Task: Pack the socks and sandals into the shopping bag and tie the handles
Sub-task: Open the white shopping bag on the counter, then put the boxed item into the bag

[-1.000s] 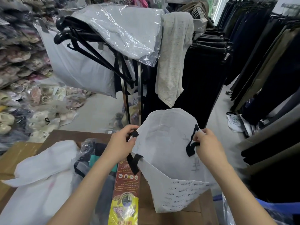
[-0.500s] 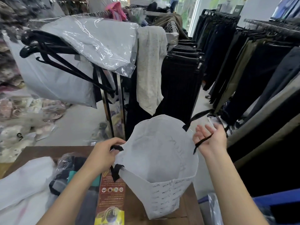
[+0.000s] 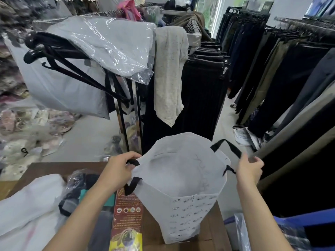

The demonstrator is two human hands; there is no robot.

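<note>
- Although looking straight into the open mouth of the shopping bag (image 3: 183, 211), can't see its bottom, hidden behind the near printed wall. Only white lining visible; can't tell the contents.
- Bag location: upright on right end of wooden table (image 3: 50, 169), pulled apart from both sides.
- At left rim: left hand (image 3: 117, 172), fingers curled and pinching left black handle (image 3: 132, 183) against the fabric; fingertips tucked under, not visible.
- At right rim: right hand (image 3: 249, 168), slightly blurred, fingers closed round right black handle (image 3: 227, 143); seen from the back, fingertips hidden.
- Left of bag, on table: clear plastic pack (image 3: 76, 185) of dark socks, partly covered by left forearm; can't count them.
- Beside bag's near-left side: brown-and-yellow card pack (image 3: 126, 220), lying flat, lower end cut off by frame. Print too small to read; can't tell whether it holds the sandals.
- Far left: white sheet or bag (image 3: 27, 211), cut off by frame; can't tell which.
- Bottom right, off table: blue item (image 3: 308, 220), mostly out of frame.
- Behind table: rack of dark trousers (image 3: 204, 87).
</note>
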